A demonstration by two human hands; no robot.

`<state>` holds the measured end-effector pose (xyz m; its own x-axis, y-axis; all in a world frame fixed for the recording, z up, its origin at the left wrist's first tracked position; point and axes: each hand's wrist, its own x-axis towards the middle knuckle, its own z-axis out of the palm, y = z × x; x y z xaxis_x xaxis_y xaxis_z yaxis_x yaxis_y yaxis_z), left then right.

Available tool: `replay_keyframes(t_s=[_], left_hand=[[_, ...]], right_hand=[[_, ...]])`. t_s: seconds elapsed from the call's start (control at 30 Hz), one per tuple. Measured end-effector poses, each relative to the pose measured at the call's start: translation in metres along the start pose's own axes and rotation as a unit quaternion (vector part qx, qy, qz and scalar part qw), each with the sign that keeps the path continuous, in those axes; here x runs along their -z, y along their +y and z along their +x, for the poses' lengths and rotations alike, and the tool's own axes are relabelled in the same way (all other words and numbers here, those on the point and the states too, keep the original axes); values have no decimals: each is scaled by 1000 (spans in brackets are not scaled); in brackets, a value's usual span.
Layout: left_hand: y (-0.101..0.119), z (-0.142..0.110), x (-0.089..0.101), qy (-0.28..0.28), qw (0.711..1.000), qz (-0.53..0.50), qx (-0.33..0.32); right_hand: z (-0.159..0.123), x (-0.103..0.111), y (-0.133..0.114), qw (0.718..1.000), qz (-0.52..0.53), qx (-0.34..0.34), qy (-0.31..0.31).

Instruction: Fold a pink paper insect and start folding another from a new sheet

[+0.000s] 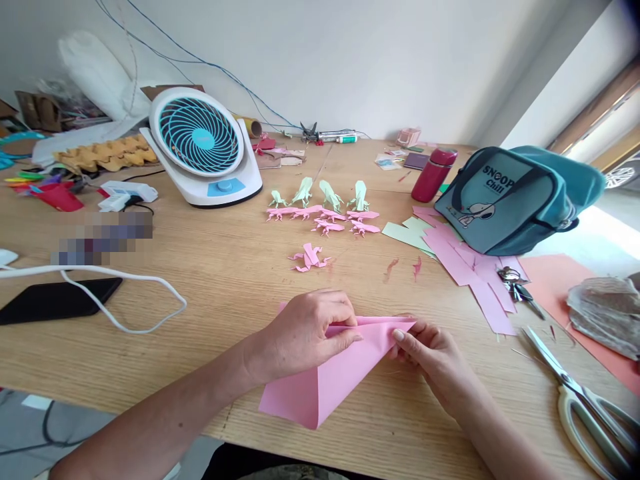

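Observation:
A sheet of pink paper (340, 380), folded and creased, is held between my two hands just above the table's front part. My left hand (313, 330) pinches its upper folded edge between thumb and fingers. At the pointed right corner, my right hand (425, 347) grips the paper with the thumb on top and fingers beneath. Beyond my hands lies a pink folded paper figure (310, 257) with bent legs. Behind it stand rows of pink folded paper insects (327, 227) and green ones (330, 195).
White-handled scissors (575, 393) lie at the right, near pink paper strips (455, 253) and keys (515, 283). A Snoopy bag (500, 200) and red flask (434, 175) stand behind. Leftward are a fan (203, 143), a white cable (165, 287) and a black phone-like slab (55, 300).

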<state>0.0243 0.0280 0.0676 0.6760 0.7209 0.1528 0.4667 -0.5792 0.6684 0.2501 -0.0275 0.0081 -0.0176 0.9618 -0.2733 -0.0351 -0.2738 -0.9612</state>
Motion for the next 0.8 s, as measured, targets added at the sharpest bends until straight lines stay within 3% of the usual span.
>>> replay_keyframes(t_s=[0.33,0.57,0.8], left_hand=[[4,0,-3,19,997,1,78],[0,2,-5,43,994,-43,93],[6,1,-12,78,991,-79,73]], right_hand=[[5,4,6,1000,21,12,-14],[3,3,4,999,40,11,-34],[-2,-15,-5,999,-23,5,-39]])
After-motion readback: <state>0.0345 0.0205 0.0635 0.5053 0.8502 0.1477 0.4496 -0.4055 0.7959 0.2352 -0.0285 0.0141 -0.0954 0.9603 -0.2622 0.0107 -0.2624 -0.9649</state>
